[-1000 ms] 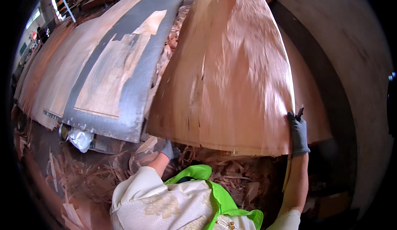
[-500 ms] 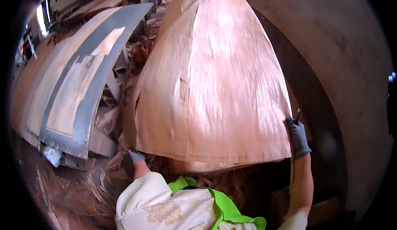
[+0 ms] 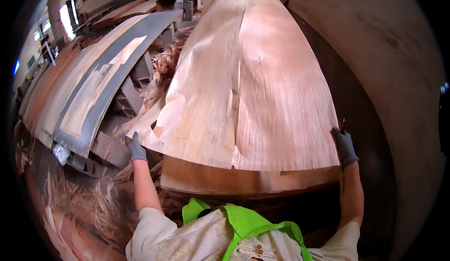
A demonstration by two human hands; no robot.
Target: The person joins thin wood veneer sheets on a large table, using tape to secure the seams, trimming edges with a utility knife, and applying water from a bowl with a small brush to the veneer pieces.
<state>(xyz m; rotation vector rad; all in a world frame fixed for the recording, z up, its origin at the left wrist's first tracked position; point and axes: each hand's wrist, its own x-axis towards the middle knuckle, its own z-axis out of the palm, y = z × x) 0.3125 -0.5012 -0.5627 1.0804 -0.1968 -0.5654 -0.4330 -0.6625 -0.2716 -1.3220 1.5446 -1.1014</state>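
The left hand [image 3: 136, 149] now sits higher, pinching the wood sheet's [image 3: 286, 106] corner, and the right hand [image 3: 345, 147] grips its other side, so it spreads between them, above the wood stack [image 3: 220, 178].

From head height, a fisheye is peering down and ahead toward twelve o'clock, catching its wearer's shirt [image 3: 201, 236] close at six.

The veneer sheet [image 3: 286, 97] spans over the stack [image 3: 211, 179], left hand [image 3: 136, 149] and right hand [image 3: 346, 148] at its near corners; a board [image 3: 77, 143] lies left.
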